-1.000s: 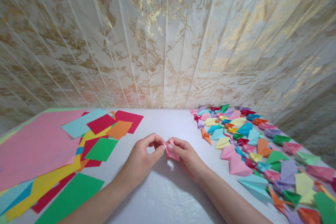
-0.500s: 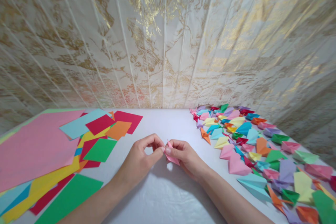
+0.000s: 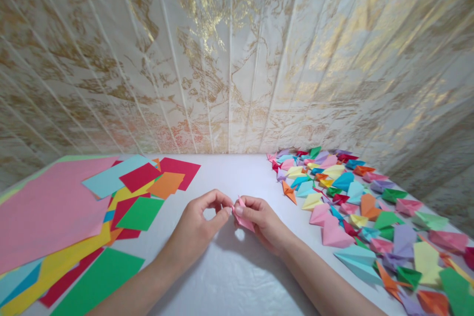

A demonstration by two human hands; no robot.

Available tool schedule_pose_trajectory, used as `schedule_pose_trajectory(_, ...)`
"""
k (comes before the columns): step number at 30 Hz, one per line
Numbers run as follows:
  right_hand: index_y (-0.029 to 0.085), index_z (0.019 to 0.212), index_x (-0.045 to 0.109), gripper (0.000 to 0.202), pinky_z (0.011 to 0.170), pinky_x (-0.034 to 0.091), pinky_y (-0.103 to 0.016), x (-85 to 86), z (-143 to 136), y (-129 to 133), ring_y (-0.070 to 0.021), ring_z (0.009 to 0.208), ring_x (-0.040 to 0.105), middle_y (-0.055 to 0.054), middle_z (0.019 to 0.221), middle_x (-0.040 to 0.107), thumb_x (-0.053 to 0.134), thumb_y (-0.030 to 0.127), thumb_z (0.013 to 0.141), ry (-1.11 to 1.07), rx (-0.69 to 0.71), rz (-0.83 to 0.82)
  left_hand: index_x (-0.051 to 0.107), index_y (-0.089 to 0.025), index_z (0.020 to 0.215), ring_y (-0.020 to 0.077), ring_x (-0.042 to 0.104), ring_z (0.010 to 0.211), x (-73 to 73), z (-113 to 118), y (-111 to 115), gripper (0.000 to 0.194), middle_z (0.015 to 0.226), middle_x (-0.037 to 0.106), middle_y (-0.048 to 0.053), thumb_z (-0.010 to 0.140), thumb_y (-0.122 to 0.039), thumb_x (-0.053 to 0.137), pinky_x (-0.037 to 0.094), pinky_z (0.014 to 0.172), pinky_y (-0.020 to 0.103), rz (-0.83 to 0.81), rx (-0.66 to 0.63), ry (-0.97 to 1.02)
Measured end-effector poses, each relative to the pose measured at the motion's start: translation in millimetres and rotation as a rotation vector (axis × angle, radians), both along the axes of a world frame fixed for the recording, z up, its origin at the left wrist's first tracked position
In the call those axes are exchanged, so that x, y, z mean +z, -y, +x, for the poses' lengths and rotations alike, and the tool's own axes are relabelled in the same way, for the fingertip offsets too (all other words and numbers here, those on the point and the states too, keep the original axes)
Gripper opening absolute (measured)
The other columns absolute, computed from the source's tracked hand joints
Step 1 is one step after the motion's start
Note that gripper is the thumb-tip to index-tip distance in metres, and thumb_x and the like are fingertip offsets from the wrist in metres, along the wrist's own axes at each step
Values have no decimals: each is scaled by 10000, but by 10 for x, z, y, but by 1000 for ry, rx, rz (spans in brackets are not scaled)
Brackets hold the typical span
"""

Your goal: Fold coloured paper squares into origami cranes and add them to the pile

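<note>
A small folded piece of pink paper (image 3: 246,223) is held up over the middle of the white table, its narrow point upward. My right hand (image 3: 262,222) pinches its body between thumb and fingers. From the other side, my left hand (image 3: 207,215) pinches a thin tip at the paper's left edge, thumb against forefinger. The fingertips of both hands nearly meet, and part of the paper is hidden behind my right thumb.
Flat coloured sheets lie at the left, among them a large pink sheet (image 3: 62,202) and a green rectangle (image 3: 101,281). Many folded paper pieces, such as a light blue one (image 3: 357,262), cover the right side. A gold-patterned curtain (image 3: 229,59) hangs behind the white table (image 3: 225,276).
The hands stay almost in place. My left fingertips have drawn very slightly away from my right thumb, and a little more of the pink paper's tip shows between them.
</note>
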State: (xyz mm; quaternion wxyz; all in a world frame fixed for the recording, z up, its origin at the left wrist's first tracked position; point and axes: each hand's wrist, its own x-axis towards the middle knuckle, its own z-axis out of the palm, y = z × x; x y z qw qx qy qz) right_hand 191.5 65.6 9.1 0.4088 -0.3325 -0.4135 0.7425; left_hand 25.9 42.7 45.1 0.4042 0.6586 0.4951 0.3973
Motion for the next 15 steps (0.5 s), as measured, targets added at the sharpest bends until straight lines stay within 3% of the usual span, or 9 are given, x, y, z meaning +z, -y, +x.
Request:
schedule_pose_trajectory(10,168,662,571,376,549,246,-227,-44,0,20,-86,559,370,48,595,498,822,448,693,84,-1,169,577,-207,659,167,554,680,-39,-3,-15,152,650,592,-30,766,-315,580,429,679,269,-17,54,9)
schedule_pose_trajectory(15,168,701,583,385,528,236,-230,-26,-14,20,-77,523,352,56,584,495,818,472,683,122,-22,197,572,-202,647,162,528,657,-84,16,-22,184,631,573,-28,752,-352,586,410,633,263,-88,60,72)
